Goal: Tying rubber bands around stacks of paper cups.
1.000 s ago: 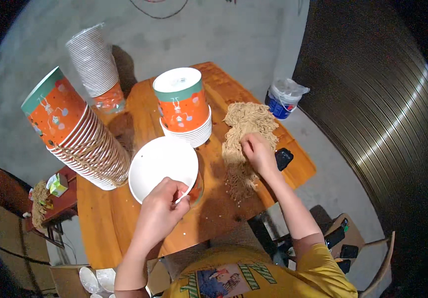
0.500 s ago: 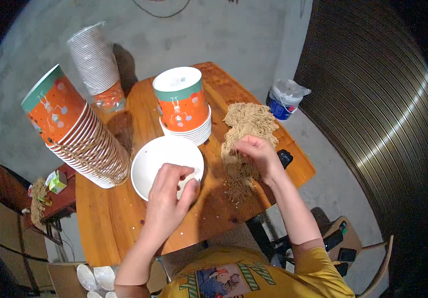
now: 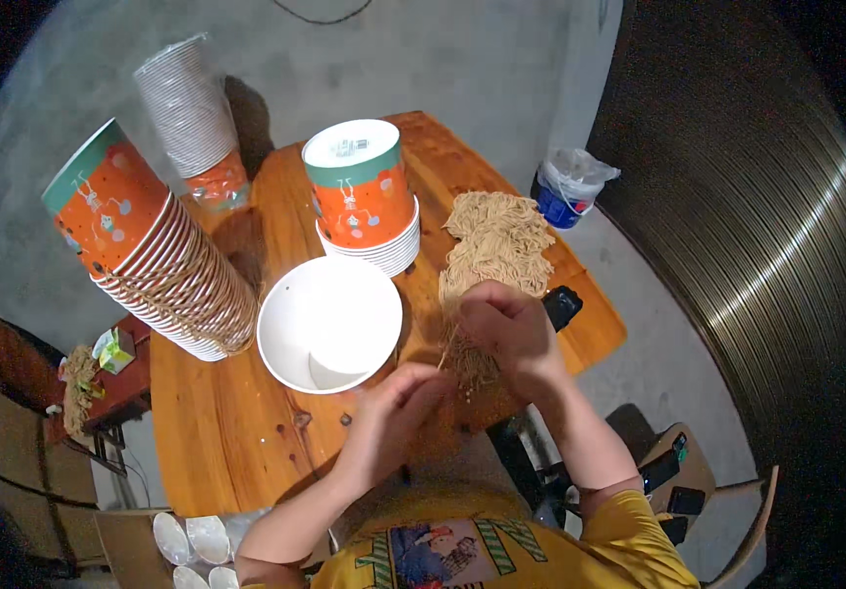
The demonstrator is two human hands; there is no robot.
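Note:
A paper bucket [image 3: 329, 324], white inside, sits mouth up near the table's middle. To its right lies a bundle of tan twine [image 3: 496, 245], its loose, darker ends spreading toward me. My right hand [image 3: 516, 339] is closed over the near part of this bundle, thumb and fingers pinched on strands. Just in front of the bucket, my left hand [image 3: 393, 417] is closed too, and a thin strand shows at its fingertips. Behind the bucket stands an upside-down stack of orange and green paper buckets [image 3: 356, 196].
A tall leaning bucket stack [image 3: 163, 255], wrapped in twine, stands at left. Behind it is a plastic-wrapped stack [image 3: 187, 118]. A black object [image 3: 562, 307] lies right of the twine on the wooden table [image 3: 212, 432]. A blue-white pail [image 3: 570, 191] stands beyond the table's right edge.
My left hand has left the white bucket and moved right, toward the twine. My right hand has come slightly nearer to me along the bundle. The view has shifted a little.

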